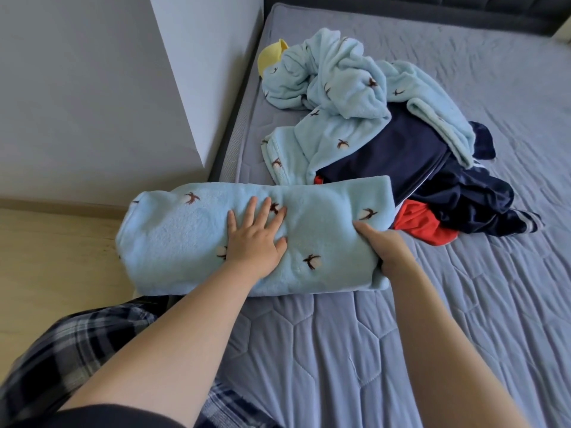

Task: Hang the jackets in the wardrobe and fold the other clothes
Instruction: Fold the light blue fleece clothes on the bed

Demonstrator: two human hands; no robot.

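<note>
— What is on the bed [401, 350] right now?

— A grey-blue quilted mattress cover, stitched in soft hexagon shapes. Near its left edge lies a folded fleece garment [191, 242], pale blue, fluffy, dotted with small brown and white cotton-boll motifs. It forms a thick rounded rectangle, and its left end hangs just past the mattress edge above the pale wooden floor [46, 257].

— And the hands?

— The left hand [258, 234] lies flat on top of the fold, fingers straight and spread apart, pressing into the fleece. The right hand [384, 242] grips the fold's right end; its thumb lies on top, and the other fingers are hidden by the hand, so I cannot tell how they lie.

— Anything else waiting?

— Behind the fold, touching it, is a loose heap. A crumpled fleece piece [336, 97] in the same pale blue pattern sprawls on top. Under it sits smooth, dark navy clothing [411, 156] with thin white stripes at one edge, and a bright red fabric [420, 222] pokes out beside the right hand. A small yellow item [273, 55] peeks from the heap's far left. A plain grey wall corner [185, 88] stands left of the bed, and plaid trousers [77, 350] show below.
</note>
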